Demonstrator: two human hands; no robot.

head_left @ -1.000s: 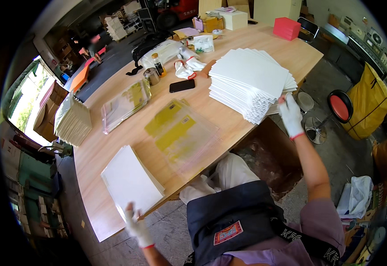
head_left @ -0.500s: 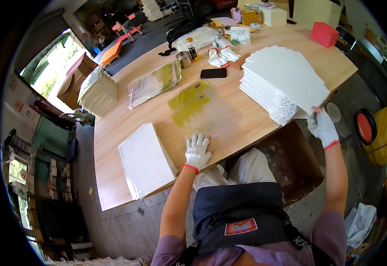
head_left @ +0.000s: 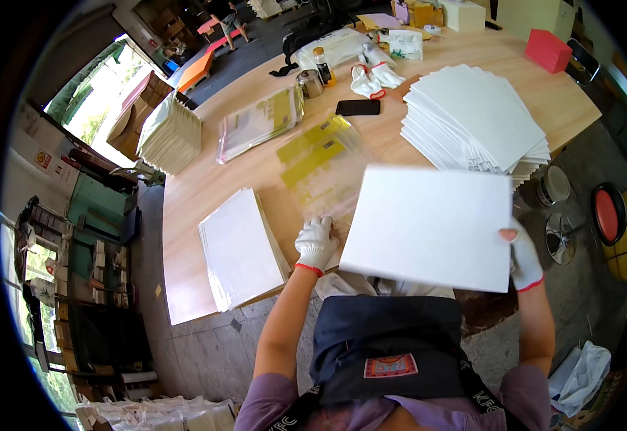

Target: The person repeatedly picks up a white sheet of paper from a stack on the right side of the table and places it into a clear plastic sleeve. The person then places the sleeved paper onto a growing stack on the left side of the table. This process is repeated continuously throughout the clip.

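My right hand (head_left: 526,260), in a white glove with a red cuff, grips the right edge of a white rectangular board (head_left: 428,226). The board hangs tilted over the table's front edge and partly covers my lap. My left hand (head_left: 316,246), also gloved, has its fingers curled at the near end of clear plastic bags (head_left: 319,167) with yellow-green printing. It seems to pinch the bag's edge. Left of it lies a pile of white boards in clear wrapping (head_left: 242,251). A fanned stack of white boards (head_left: 471,108) rests on the right.
On the wooden table (head_left: 191,215) lie more printed bags (head_left: 259,126), a black phone (head_left: 358,107), a metal tin (head_left: 310,83), a bottle (head_left: 323,66) and spare gloves (head_left: 374,80). A red block (head_left: 548,50) stands far right. A stool (head_left: 608,213) is beside the table.
My right hand has drawn a white board off the right stack and brought it toward me and leftward. My left hand's fingers, spread flat on the bags before, are now curled in.
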